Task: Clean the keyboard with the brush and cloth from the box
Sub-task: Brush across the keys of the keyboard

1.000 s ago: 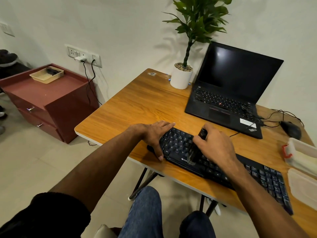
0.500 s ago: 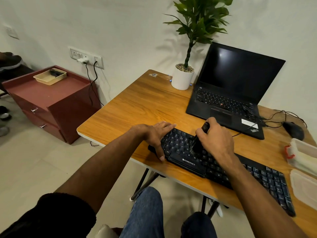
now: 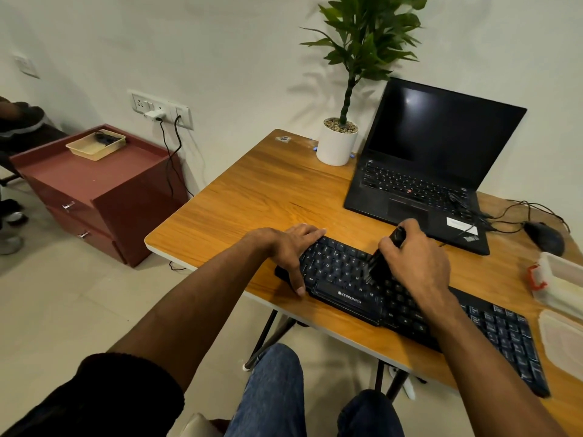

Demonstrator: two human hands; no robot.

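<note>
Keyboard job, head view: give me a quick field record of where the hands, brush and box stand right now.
keyboard: black, on the wooden table, near its front edge
left hand: rests on the keyboard's left end, fingers along the far edge, thumb at the near edge
right hand: grips the brush
brush: dark, bristles down on the middle keys
box: at the table's right edge, open, its lid lying nearer the camera
cloth: not visible
laptop: open, screen dark
</note>
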